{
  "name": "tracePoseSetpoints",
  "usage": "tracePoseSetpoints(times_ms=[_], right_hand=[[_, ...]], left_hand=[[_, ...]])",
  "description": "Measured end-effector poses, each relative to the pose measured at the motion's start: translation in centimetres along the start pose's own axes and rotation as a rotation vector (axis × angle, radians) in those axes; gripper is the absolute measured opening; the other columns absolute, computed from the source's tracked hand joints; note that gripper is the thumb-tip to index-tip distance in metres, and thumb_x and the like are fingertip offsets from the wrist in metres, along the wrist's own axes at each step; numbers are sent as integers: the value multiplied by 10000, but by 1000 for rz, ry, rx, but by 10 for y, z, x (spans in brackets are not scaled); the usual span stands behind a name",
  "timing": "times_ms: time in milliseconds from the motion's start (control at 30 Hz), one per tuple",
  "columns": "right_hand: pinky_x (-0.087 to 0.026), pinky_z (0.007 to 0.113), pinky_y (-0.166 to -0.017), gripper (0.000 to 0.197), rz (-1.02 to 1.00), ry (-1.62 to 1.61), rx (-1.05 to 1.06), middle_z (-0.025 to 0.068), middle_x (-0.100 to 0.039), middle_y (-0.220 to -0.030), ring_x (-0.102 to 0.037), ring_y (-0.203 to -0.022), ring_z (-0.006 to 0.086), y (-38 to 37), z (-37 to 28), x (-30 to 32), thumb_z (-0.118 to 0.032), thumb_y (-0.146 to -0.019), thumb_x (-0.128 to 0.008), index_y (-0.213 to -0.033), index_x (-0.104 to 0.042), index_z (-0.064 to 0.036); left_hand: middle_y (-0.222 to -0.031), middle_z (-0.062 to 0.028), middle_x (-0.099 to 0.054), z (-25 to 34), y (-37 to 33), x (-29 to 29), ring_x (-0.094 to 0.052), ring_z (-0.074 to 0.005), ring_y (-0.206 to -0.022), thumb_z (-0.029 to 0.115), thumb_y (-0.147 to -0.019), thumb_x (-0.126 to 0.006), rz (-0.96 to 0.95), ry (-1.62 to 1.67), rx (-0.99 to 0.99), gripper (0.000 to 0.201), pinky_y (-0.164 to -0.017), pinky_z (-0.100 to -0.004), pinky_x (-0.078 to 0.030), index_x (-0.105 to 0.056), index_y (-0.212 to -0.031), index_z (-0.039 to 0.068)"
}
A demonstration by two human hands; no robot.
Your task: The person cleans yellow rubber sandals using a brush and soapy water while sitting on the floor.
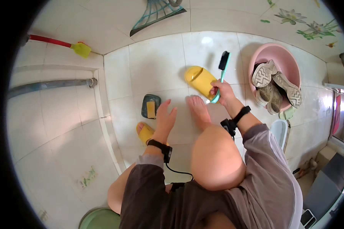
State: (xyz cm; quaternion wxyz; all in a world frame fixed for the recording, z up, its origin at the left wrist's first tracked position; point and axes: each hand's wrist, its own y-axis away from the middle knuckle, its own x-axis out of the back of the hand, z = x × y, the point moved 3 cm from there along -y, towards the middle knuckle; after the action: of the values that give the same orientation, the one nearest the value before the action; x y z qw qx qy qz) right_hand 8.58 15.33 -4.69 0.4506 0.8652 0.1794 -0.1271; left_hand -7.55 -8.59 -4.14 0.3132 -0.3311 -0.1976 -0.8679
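Note:
A scrubbing brush (224, 63) with a mint-green handle and black bristles stands up out of my right hand (226, 94), whose fingers are closed round the handle. The heel end of a yellow slipper (201, 81) meets those same fingertips; whether they grip it too is hard to tell. My left hand (165, 119) is open, fingers apart, holding nothing. Beside it, a yellow soap bar (151, 109) lies on a dark soap dish (145, 102) on the floor. My right foot (198, 108) is bare, and my left foot wears another yellow slipper (145, 133).
To the right, a pink basin (281, 51) holds several soiled shoes (276, 86). A grey hose (51, 84) and a red-handled yellow brush (80, 49) are at the left. A teal rack-like tool (156, 13) leans at the far wall. A green basin (99, 220) sits at lower left.

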Motion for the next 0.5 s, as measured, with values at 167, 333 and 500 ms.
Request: tracePoseSetpoints(times_ms=[167,333,500], right_hand=[[-434,283,-461,194,-75,147,-126,96,-568,-721,-526,-548,168,-31,13,16,-152,-908,-638,-932,-496,-22],[-421,334,-430,363,18,1047,52,78,-591,-666,-565,-512,145,21,-26,52,-372,-917,-576,-878,-597,-12],[-487,410,-593,356,-18,1533,236,159,-628,-748,-623,-647,290,63,-10,123,-369,-943,-502,-966,-602,-28]], left_hand=[[-1147,-172,-621,52,-17,-22,-565,-369,-1070,167,-822,-621,-144,-50,-224,343,-926,-452,-451,-608,-1138,32],[-1226,-111,-597,78,-23,-41,-532,-333,-1144,162,-820,-610,-340,-49,-277,332,-952,-427,-432,-622,-1138,68],[-1379,-97,-510,88,-30,-103,-418,-291,-1314,220,-805,-639,-478,-206,-421,443,-1038,-440,-353,-597,-1218,64]])
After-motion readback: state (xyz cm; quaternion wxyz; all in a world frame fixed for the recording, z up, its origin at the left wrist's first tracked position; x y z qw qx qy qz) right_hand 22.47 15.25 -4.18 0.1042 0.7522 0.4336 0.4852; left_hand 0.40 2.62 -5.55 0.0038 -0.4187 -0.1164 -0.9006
